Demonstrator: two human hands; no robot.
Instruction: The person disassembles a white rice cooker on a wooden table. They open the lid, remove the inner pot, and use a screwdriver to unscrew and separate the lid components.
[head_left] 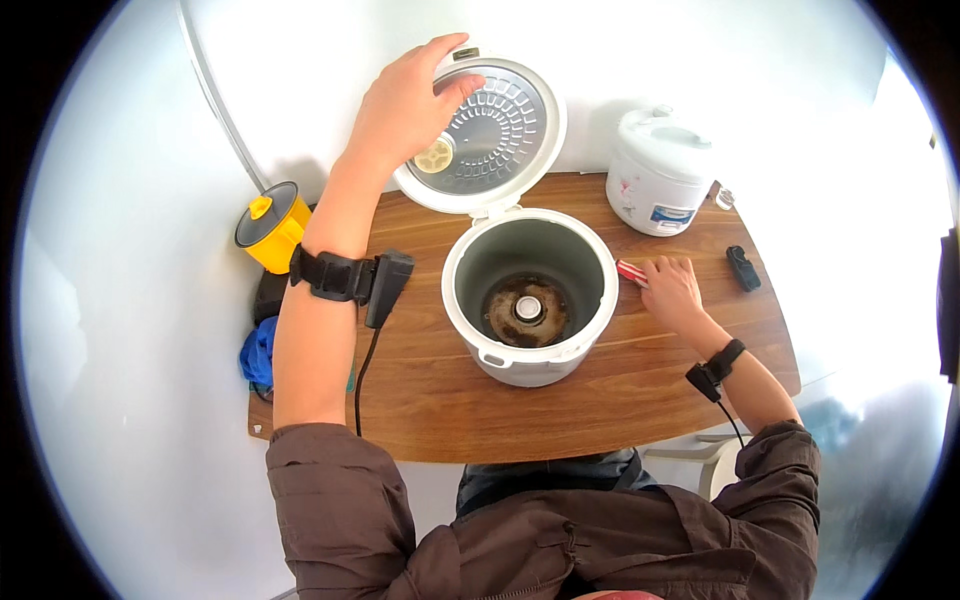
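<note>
Open rice cooker [530, 252] on desk [430, 405]
Left hand [408, 102] grasps lid [507, 140] over back edge; right hand [673, 290] clenches red-and-white tool [630, 272].

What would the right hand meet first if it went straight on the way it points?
Most likely the open rice cooker: the red tool in the right hand points toward it and would touch first, though depth is hard to judge.
</note>
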